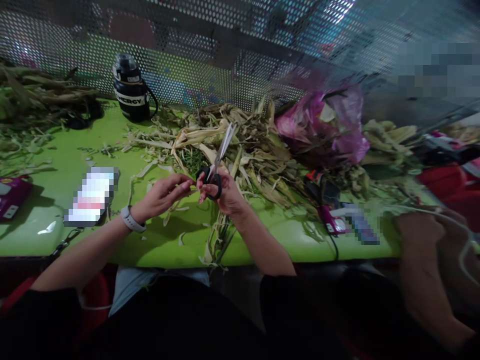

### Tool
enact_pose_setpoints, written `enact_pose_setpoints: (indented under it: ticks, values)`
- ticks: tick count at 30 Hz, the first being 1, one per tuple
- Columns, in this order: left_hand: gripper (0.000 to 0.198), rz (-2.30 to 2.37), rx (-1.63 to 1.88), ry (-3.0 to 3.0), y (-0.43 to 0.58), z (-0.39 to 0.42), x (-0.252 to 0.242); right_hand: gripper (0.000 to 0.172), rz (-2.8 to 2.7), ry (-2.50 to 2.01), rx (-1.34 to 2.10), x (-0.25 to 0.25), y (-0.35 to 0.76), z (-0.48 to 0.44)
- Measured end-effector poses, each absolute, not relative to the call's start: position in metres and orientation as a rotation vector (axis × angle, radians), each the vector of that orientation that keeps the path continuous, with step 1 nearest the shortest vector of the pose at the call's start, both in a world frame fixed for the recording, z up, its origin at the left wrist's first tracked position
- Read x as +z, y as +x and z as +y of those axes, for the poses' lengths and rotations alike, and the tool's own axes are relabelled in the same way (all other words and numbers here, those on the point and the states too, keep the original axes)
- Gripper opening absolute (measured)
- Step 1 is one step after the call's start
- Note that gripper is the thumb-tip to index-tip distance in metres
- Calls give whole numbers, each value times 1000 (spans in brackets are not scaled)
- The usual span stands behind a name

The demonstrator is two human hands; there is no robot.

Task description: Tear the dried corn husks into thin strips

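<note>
My right hand (229, 192) is closed around the black handles of a pair of scissors (222, 150). The blades point up and away from me, over a heap of dried husk-like leaves (258, 160). My left hand (165, 194), with a pale watch on its wrist, reaches close to the right fingertips. Its fingers are drawn together, and a thin yellow-green bit shows at their tips, too small to name. Under the right hand, a bundle of leaf strips (219, 240) hangs toward the table's front edge.
The green table (157, 250) also bears a black flask (130, 92), a lit phone (92, 196), a purple box (14, 197), a pink plastic bag (322, 125) and another phone (362, 225). A perforated metal panel (195, 60) stands behind. Another person's arm (423, 265) rests at right.
</note>
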State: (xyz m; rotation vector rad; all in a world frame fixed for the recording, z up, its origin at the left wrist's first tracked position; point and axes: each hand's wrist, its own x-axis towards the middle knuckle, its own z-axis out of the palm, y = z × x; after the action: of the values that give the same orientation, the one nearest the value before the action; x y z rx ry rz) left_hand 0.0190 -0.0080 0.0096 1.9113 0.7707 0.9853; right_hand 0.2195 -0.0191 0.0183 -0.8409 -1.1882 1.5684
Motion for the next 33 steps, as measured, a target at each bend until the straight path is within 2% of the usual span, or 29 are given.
enact_pose_setpoints:
  ticks: [11, 17, 24, 33]
  values:
    - [21, 813, 1014, 1922, 21, -7, 4, 48, -1221, -870, 1480, 13, 223, -15]
    - [26, 964, 1141, 1649, 17, -2, 3, 48, -1243, -1020, 1231, 23, 234, -11]
    - [31, 951, 1217, 1359, 13, 6, 8, 44, -1652, -1349, 1292, 28, 244, -14]
    - [27, 837, 1157, 1302, 13, 2, 7, 43, -1684, -1353, 1384, 22, 241, -12]
